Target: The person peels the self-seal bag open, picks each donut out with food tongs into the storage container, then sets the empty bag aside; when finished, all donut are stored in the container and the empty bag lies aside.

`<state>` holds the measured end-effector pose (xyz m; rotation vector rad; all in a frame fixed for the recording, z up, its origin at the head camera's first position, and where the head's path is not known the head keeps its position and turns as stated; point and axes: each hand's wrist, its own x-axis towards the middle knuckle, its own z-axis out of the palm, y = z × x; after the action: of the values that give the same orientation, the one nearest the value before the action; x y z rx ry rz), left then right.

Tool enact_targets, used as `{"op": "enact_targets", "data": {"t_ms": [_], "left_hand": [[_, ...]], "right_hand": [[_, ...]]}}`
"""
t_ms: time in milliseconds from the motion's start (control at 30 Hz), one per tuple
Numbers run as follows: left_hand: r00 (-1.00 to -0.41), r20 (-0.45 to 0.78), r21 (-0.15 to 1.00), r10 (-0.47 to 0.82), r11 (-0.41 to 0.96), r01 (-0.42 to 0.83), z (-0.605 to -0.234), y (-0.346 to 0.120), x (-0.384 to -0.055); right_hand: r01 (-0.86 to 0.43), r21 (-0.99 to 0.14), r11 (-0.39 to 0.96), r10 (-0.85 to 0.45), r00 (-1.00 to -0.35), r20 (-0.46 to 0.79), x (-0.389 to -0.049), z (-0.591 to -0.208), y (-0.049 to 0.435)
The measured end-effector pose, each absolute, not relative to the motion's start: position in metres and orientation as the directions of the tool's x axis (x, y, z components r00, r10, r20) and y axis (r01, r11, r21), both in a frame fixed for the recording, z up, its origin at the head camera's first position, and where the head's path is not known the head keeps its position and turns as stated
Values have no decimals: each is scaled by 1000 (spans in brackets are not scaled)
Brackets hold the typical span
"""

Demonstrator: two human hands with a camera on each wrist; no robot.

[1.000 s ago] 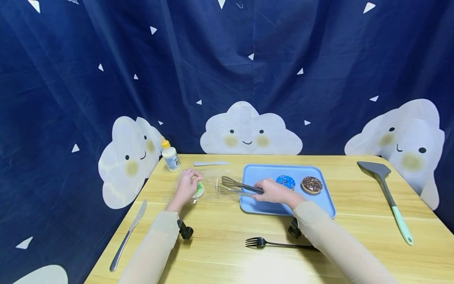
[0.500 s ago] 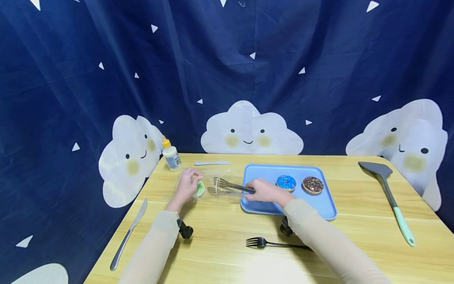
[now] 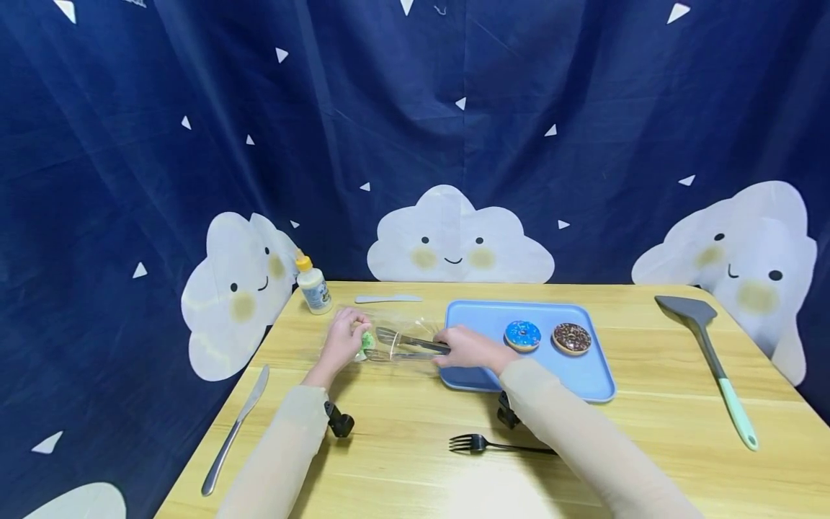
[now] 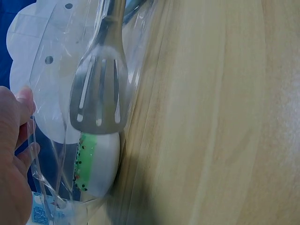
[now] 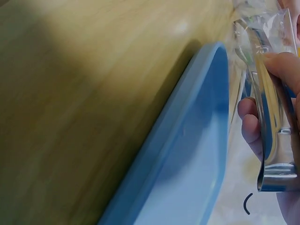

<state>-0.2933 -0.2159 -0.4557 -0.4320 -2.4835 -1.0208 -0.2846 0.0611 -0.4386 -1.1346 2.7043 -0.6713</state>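
Observation:
My left hand pinches the edge of a clear plastic bag, which lies on its side on the table. Inside the bag is a green-iced donut, half hidden behind the left hand in the head view. Metal tongs with slotted ends are gripped by my right hand, over the blue tray's left edge. Their ends reach through the bag's mouth, spread apart, one above the other. In the left wrist view a slotted end is close to the donut; whether they touch I cannot tell.
A blue tray carries a blue donut and a chocolate donut. Around lie a black fork, a table knife, a pale flat blade and a spatula. A yellow-capped bottle stands back left.
My right hand has moved left with the tongs, sliding their ends deeper into the bag up to the green donut. My left hand has stayed in place at the bag.

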Motion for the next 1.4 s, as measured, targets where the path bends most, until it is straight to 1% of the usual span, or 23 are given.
{"op": "enact_targets", "data": {"t_ms": [133, 367, 467, 633, 733, 867, 1233, 1400], "left_hand": [[-865, 486, 596, 126, 676, 434, -455, -216, -292], [-876, 468, 609, 120, 675, 417, -454, -216, -291], [-877, 466, 604, 120, 680, 414, -454, -216, -291], [-883, 457, 598, 105, 698, 393, -454, -217, -290], [-886, 452, 598, 105, 701, 388, -454, -217, -290], [-884, 454, 606, 112, 688, 398, -453, -216, -291], [-881, 458, 596, 119, 694, 403, -456, -215, -291], [-881, 459, 598, 114, 694, 401, -455, -217, -291]], "right_hand": [[-660, -446, 604, -715, -696, 62, -288, -439, 55], [-627, -466, 624, -707, -707, 3, -288, -437, 48], [-630, -454, 630, -704, -710, 8, -289, -435, 44], [-651, -451, 610, -728, -686, 5, -288, -435, 37], [-648, -454, 612, -726, -688, 3, -287, -436, 36], [-651, -447, 614, -721, -693, 19, -285, -437, 40], [-685, -462, 563, -744, -664, 77, -280, -439, 56], [-671, -478, 566, -738, -672, 70, -279, -438, 65]]}}
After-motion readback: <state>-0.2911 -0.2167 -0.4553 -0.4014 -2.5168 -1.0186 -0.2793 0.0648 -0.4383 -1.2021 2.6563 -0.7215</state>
